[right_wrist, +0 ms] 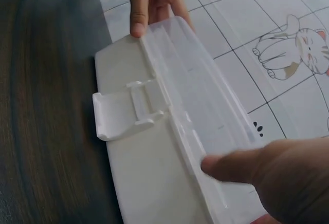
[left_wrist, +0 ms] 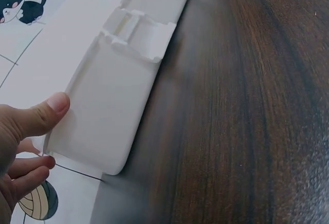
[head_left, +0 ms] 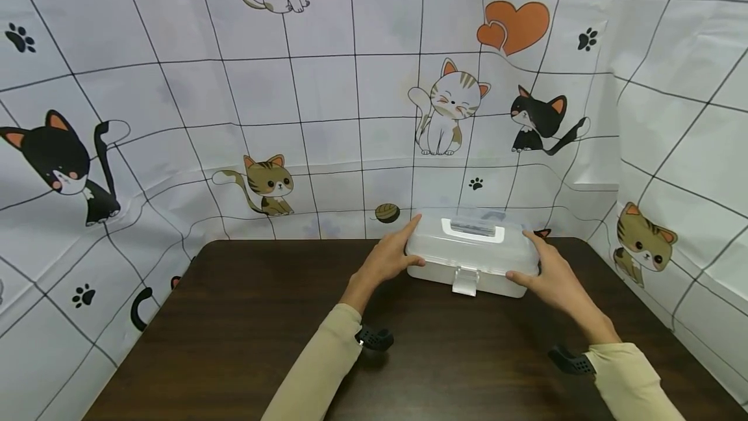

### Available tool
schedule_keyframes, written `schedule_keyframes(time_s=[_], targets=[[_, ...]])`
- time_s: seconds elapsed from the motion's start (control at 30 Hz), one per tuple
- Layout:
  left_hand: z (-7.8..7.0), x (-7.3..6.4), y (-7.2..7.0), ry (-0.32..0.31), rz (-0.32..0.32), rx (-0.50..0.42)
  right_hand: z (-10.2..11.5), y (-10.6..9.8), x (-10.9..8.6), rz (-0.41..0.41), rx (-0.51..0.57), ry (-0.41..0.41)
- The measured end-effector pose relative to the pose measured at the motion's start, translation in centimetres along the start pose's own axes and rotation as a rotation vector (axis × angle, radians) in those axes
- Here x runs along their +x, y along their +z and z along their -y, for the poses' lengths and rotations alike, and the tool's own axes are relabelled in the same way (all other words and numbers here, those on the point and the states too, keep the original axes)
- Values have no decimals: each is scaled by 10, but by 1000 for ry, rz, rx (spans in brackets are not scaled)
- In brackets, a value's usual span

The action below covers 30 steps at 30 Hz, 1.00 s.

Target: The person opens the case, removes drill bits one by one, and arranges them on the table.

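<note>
A white plastic storage box (head_left: 438,271) with a translucent lid (right_wrist: 205,95) stands at the far side of the dark table. A carrying handle (head_left: 473,229) lies folded on top of the lid. The front latch (right_wrist: 123,111) is swung outward from the box wall. My left hand (head_left: 388,255) grips the box's left end, thumb at the front and fingers round the end. At the other end, my right hand (head_left: 552,278) holds the box, its thumb on the lid's front edge (right_wrist: 193,142) and its fingers toward the back. The inside of the box is not discernible.
The dark wood-grain table (head_left: 263,323) extends in front of the box and to its left. A white cat-print sheet (head_left: 327,96) rises right behind the box, and another stretch of it (head_left: 689,148) runs along the right side. Black bands (head_left: 376,338) circle both wrists.
</note>
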<state>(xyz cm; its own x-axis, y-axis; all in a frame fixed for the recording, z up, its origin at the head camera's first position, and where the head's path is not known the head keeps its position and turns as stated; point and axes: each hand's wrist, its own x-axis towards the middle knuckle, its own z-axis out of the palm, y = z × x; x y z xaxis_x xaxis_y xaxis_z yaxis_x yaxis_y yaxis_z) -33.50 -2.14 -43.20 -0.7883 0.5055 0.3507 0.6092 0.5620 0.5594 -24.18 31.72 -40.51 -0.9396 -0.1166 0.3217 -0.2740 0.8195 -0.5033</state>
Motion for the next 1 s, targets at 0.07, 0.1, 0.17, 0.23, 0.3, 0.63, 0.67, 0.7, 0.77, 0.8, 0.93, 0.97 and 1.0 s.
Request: schedule_keyframes(time_s=[0.07, 0.1, 0.17, 0.23, 0.3, 0.63, 0.67, 0.7, 0.77, 0.8, 0.93, 0.97, 1.0], targets=[[-2, -1, 0, -13, 16, 34, 1, 2, -1, -25, -1, 2], [-2, -2, 0, -17, 21, 51, 1, 3, -2, -41, 3, 2], [-4, -3, -2, -23, 28, 79, 3, 1, -2, -69, 11, -1], [-5, -3, -6, -13, 23, 110, 5, -2, -2, -82, 27, -9], [-6, -2, -11, 1, 20, 119, 6, -6, -1, -88, 42, -10], [-14, 1, -36, 61, 31, -1, 4, -31, -2, -15, 168, -32], [-14, 1, -38, 65, 26, -5, 4, -32, -2, -24, 172, -41], [-14, 1, -39, 66, 18, -7, 4, -33, -3, -38, 170, -50], [-14, 2, -41, 62, -12, -12, 4, -34, -4, -75, 152, -61], [-14, 2, -41, 58, -34, -15, 5, -34, -4, -99, 151, -68], [-11, 4, -42, 43, -155, -70, 9, -32, -5, -224, 132, -83], [-10, 5, -42, 47, -185, -84, 10, -32, -5, -260, 131, -84], [-9, 6, -42, 54, -210, -98, 11, -32, -5, -297, 126, -84]])
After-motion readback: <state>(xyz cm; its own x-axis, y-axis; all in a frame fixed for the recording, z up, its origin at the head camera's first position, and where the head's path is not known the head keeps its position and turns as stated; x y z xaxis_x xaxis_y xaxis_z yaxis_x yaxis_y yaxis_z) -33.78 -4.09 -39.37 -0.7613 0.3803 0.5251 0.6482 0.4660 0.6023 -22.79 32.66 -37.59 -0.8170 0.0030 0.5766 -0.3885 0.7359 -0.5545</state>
